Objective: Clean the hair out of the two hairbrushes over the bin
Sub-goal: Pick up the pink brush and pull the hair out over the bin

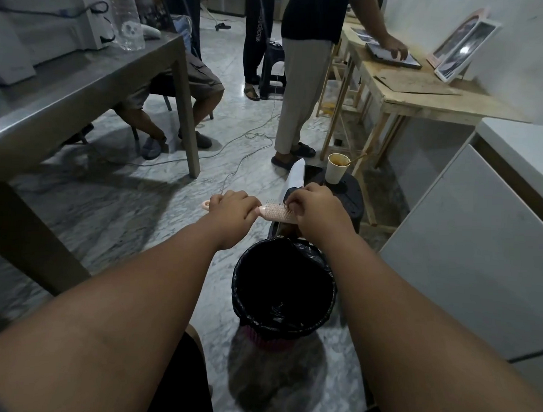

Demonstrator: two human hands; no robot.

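The pink hairbrush (276, 213), bristles up, is held just beyond the far rim of the black-lined bin (283, 287). The left hand (232, 208) grips its handle; the right hand (318, 208) fingers pinch at the bristles. Behind stands a dark stool (350, 200) with a paper cup (337, 168).

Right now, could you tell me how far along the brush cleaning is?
Nothing looks finished. In hand: the left hand grips the pink brush by its handle, the right hand picks at its bristles beyond the bin. Left: the second brush, not in view.
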